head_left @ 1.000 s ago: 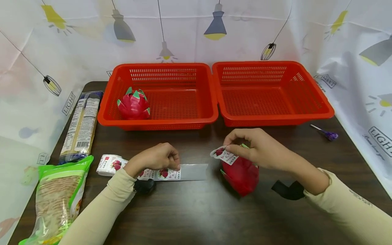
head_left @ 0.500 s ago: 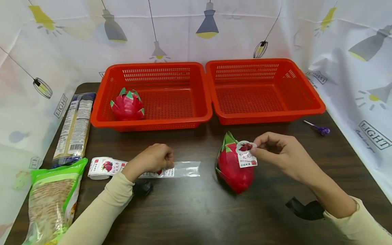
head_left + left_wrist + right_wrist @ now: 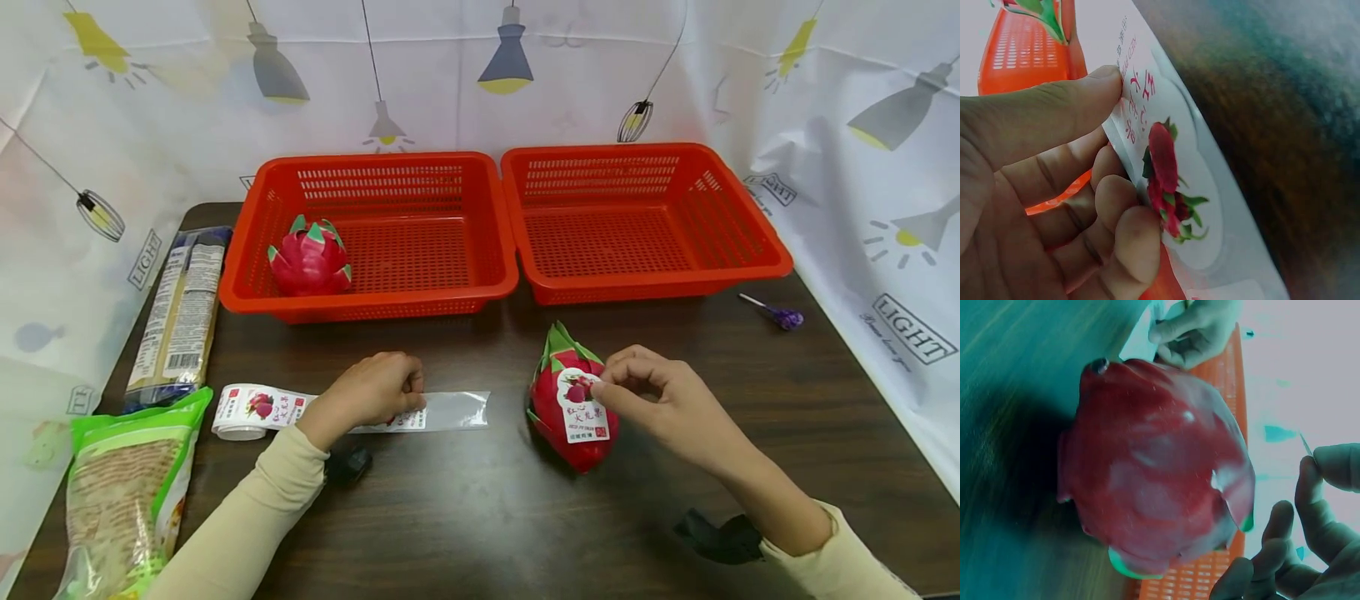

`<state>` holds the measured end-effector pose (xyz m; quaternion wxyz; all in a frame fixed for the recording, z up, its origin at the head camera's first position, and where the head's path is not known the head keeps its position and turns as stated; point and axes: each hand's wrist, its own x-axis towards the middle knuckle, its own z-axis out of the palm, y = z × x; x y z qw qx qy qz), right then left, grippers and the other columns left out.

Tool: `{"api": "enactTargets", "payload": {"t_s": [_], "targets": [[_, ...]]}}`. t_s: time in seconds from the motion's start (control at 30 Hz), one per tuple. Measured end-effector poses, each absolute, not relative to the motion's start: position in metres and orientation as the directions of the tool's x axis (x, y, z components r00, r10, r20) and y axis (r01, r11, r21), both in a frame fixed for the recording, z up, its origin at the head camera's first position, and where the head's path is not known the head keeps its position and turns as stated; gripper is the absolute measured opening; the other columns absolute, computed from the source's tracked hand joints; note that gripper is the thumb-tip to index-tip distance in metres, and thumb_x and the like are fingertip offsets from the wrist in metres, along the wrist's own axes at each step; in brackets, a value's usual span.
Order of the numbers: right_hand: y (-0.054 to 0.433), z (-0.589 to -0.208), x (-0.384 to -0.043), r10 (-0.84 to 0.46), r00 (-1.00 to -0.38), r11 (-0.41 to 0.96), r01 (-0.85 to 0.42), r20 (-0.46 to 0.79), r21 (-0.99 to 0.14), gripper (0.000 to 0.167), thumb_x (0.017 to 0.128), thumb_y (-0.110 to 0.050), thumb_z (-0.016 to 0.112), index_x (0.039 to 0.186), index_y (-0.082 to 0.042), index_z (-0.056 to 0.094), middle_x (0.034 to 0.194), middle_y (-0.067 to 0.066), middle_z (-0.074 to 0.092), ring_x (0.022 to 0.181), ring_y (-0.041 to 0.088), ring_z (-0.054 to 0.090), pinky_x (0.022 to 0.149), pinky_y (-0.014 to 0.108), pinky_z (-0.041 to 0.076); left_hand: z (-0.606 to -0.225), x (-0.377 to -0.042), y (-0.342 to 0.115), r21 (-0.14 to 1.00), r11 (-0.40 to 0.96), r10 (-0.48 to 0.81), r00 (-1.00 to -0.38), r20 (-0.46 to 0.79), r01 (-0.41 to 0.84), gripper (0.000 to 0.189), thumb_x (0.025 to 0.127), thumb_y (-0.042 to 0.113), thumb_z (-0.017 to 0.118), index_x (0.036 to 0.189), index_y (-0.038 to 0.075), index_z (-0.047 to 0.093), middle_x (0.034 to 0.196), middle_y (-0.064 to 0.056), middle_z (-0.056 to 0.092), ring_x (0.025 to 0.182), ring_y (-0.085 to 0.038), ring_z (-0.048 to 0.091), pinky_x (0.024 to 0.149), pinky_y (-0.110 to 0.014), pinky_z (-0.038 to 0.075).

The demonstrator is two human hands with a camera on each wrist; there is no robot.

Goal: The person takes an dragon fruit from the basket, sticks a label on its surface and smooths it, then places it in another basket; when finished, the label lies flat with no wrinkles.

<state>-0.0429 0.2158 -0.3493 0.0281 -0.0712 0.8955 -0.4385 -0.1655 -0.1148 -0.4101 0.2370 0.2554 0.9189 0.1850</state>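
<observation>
Between the thumb and fingers of my right hand point(image 3: 667, 408) is the edge of a white dragon fruit sticker point(image 3: 587, 421), printed with red fruit. In the head view it overlaps the front of a red dragon fruit point(image 3: 546, 404) that lies on the table, green leaves pointing away. The right wrist view has the sticker point(image 3: 1305, 445) edge-on at the fingertips, apart from the fruit point(image 3: 1154, 469). My left hand point(image 3: 375, 387) pinches the sticker strip point(image 3: 1210, 206) by its edge; the bare backing end point(image 3: 457, 411) sticks out to the right, and the sticker roll point(image 3: 251, 408) lies to the left.
Two red baskets stand behind; the left basket point(image 3: 375, 306) holds another dragon fruit point(image 3: 311, 262), beside the right basket point(image 3: 660, 287). A noodle packet point(image 3: 176, 321) and a green-edged food bag point(image 3: 127, 492) lie left. A purple lollipop point(image 3: 786, 318) lies far right.
My right hand has brought the sticker from the fruit's upper left, swung it round to the right side, then lowered it over the fruit's front. The left hand stays on the strip.
</observation>
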Motion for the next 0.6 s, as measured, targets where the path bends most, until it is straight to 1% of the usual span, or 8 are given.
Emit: {"api": "enactTargets", "payload": {"t_s": [0.2,0.3,0.43,0.6], "targets": [[0.210,-0.359,-0.048,-0.135,-0.991,0.653,-0.108,0.026,-0.750,0.013,0.096,-0.017,0.070,0.084,-0.022,0.069,0.098,-0.002,0.062,0.079,0.013,0.056,0.066,0.025,0.048,-0.411,-0.165,-0.114,0.444,0.800,0.564,-0.759,-0.325,0.404,0.016,0.088,0.024,0.078,0.084,0.017,0.065,0.077,0.001,0.060,0.069,-0.015,0.054,0.059,-0.029,0.042],[0.207,-0.362,-0.051,-0.120,-0.992,0.678,-0.113,0.042,-0.727,0.014,0.094,-0.016,0.071,0.082,-0.022,0.069,0.095,-0.004,0.062,0.076,0.011,0.057,0.065,0.024,0.048,-0.410,-0.164,-0.115,0.438,0.797,0.569,-0.760,-0.314,0.416,0.016,0.088,0.023,0.078,0.084,0.018,0.063,0.078,0.001,0.059,0.071,-0.015,0.054,0.060,-0.030,0.041],[0.203,-0.362,-0.053,-0.108,-0.993,0.700,-0.111,0.049,-0.706,0.014,0.094,-0.018,0.072,0.081,-0.021,0.069,0.093,-0.004,0.063,0.076,0.009,0.058,0.065,0.023,0.049,-0.410,-0.162,-0.115,0.430,0.792,0.576,-0.763,-0.294,0.432,0.017,0.088,0.022,0.077,0.084,0.018,0.061,0.079,0.002,0.058,0.071,-0.016,0.053,0.060,-0.030,0.040],[0.200,-0.360,-0.055,-0.100,-0.994,0.712,-0.096,0.034,-0.696,0.013,0.093,-0.019,0.073,0.081,-0.020,0.070,0.094,-0.003,0.064,0.077,0.007,0.059,0.066,0.022,0.052,-0.406,-0.158,-0.115,0.387,0.793,0.582,-0.774,-0.248,0.471,0.016,0.089,0.020,0.074,0.082,0.019,0.060,0.081,0.002,0.057,0.072,-0.016,0.053,0.060,-0.032,0.041]]}}
